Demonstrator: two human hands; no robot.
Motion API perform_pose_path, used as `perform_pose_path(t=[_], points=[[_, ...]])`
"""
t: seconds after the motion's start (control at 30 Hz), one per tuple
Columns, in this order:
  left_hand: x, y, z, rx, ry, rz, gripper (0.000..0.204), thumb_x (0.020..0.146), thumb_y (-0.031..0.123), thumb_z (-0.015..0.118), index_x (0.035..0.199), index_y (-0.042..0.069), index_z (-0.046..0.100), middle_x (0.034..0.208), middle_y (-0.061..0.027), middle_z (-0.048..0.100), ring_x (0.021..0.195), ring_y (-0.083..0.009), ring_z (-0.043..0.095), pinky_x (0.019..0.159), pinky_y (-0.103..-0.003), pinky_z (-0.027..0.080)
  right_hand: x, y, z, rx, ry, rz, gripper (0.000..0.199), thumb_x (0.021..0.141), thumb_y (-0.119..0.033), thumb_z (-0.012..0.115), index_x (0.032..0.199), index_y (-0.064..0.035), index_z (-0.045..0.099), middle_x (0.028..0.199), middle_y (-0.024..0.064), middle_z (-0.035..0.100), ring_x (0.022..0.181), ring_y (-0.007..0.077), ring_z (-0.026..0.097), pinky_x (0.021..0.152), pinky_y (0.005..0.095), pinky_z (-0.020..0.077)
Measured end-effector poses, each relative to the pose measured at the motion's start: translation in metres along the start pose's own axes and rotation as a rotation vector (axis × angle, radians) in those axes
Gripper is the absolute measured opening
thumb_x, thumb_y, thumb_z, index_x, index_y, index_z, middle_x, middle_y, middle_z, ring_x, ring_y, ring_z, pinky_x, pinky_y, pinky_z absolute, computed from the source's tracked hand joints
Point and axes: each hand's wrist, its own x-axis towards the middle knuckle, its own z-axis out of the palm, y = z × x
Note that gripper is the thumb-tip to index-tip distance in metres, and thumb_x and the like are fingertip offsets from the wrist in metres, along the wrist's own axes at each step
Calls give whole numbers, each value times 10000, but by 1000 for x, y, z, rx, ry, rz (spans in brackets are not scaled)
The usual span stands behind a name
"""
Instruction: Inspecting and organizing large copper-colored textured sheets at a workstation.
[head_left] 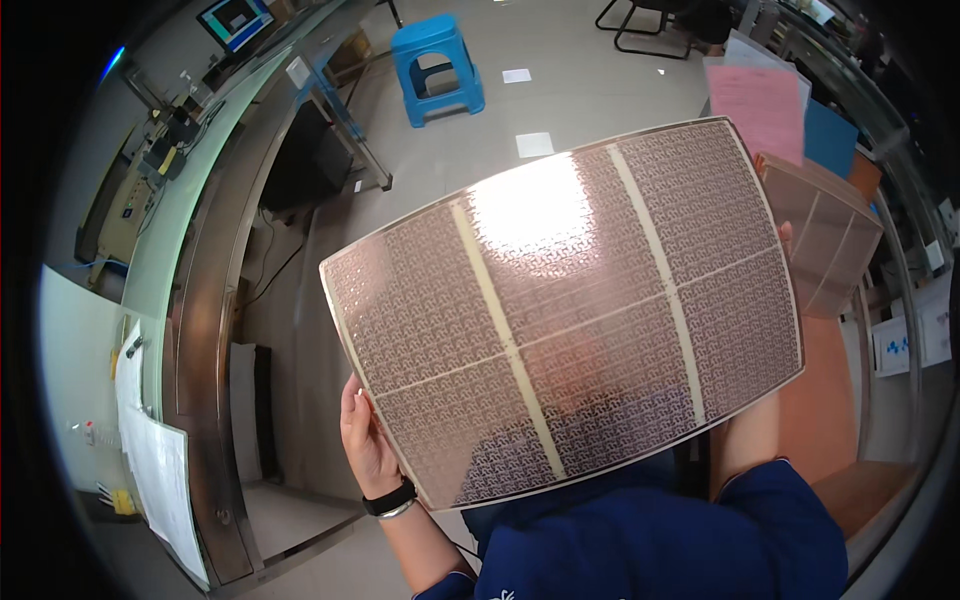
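Observation:
A large copper-coloured circuit board panel (580, 370) is held up in front of me, tilted, with its right end higher. Fine repeating traces cover its shiny face, split by two wide pale strips and a thin line across. My left hand (367, 440), with a dark band on the wrist, grips the panel's lower left edge. At the right edge only the fingertips of my right hand (786, 232) show, closed round the panel. The rest of that hand is hidden behind the board. A bright lamp reflection covers part of the upper middle.
On the right, more copper panels (825, 225) stand on an orange-brown surface (830, 400), near a pink sheet (757, 108) and a blue one (830, 140). A glass-topped bench (200, 220) runs along the left with papers (160, 470). A blue stool (437, 65) stands ahead.

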Motion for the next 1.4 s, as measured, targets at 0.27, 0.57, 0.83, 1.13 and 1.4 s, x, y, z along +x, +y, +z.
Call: perform_pose_path(t=[0.27, 0.57, 0.83, 1.13, 1.4], points=[[-4, -7, -8, -1, 70, -1, 321, 932, 105, 445, 1221, -29, 405, 1091, -150, 578, 964, -186, 600, 828, -310, 521, -3, 8, 9, 2, 37, -68, 511, 925, -411, 346, 1275, -50, 434, 1259, 143, 483, 1170, 268, 458, 1008, 444, 363], [0, -18, 11, -211, 66, -267, 293, 944, 97, 397, 1210, -17, 438, 1123, -163, 569, 1022, -237, 575, 866, -372, 503, -11, 44, 35, 2, 196, -308, 567, 927, -457, 295, 1301, -45, 405, 1279, 153, 467, 1176, 300, 449, 1010, 471, 346], [-4, -28, 73, -330, -158, -89, 342, 961, 153, 362, 1281, 40, 408, 1271, -141, 481, 1136, -248, 487, 990, -420, 374, -7, 124, 110, -50, 283, -344, 553, 926, -365, 408, 1352, -32, 290, 1317, 132, 409, 1218, 253, 404, 1011, 409, 333], [-15, -45, 101, 65, -362, -246, 541, 898, 164, 525, 1357, 49, 264, 1194, -184, 516, 1019, -286, 563, 837, -389, 506, -93, 11, 113, -591, 732, -859, 374, 841, -80, 522, 1201, -8, 448, 1090, 78, 558, 993, 168, 536, 879, 308, 422], [-5, -51, 77, 186, -225, -241, 385, 907, 177, 516, 1240, 15, 412, 1100, -160, 567, 939, -244, 590, 808, -340, 517, -181, -72, 148, -674, 1301, -1120, 142, 883, -127, 510, 936, 0, 545, 867, 60, 558, 772, 168, 582, 670, 261, 487]])
